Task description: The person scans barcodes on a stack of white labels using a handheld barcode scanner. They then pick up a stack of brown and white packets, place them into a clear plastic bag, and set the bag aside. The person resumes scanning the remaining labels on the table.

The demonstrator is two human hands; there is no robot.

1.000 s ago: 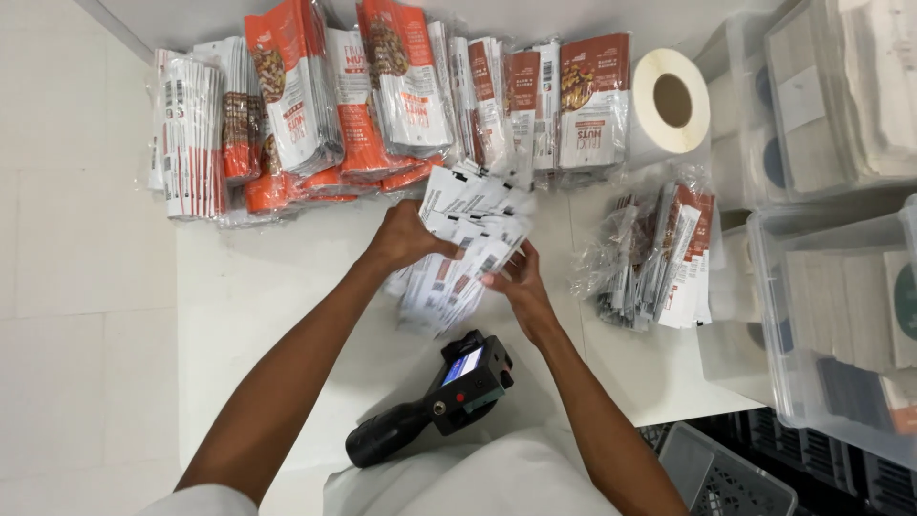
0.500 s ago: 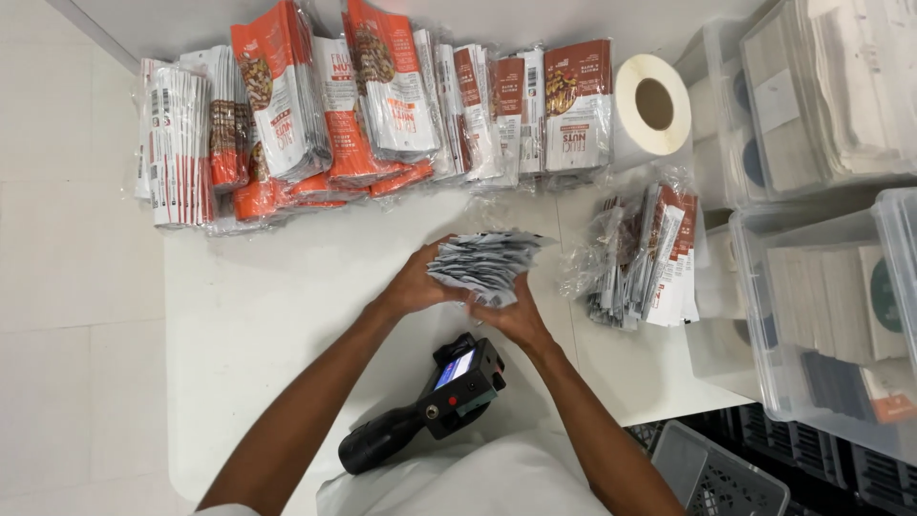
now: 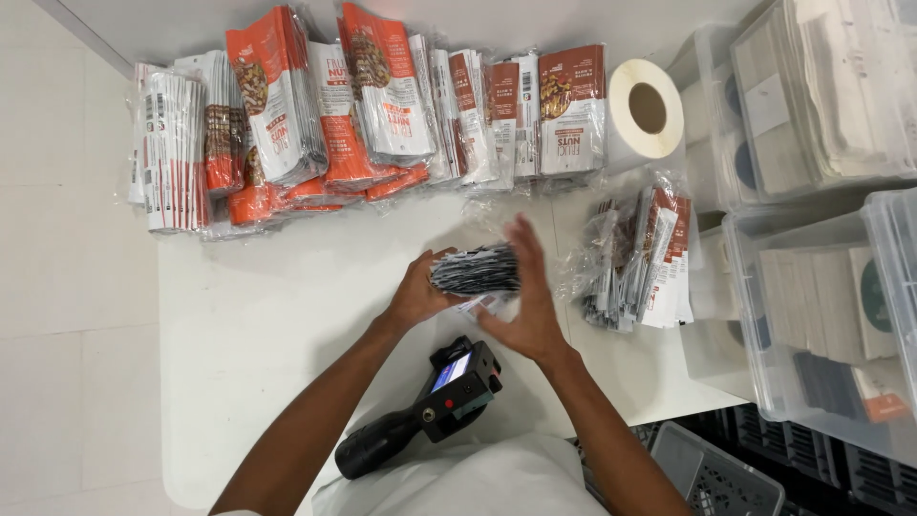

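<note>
Our left hand (image 3: 417, 291) grips one end of a squared-up stack of small white-and-black printed pouches (image 3: 475, 269), while our right hand (image 3: 530, 301) presses flat and open against its other end. A second ago those pouches lay fanned loose on the white desk (image 3: 248, 315); now we hold them gathered into one block above it, just beyond the black handheld printer (image 3: 425, 406).

Orange-white pouch stacks (image 3: 373, 105) along table (image 3: 248, 315) back, label roll (image 3: 647, 110) (white), handheld printer (image 3: 420, 409) near edge
</note>
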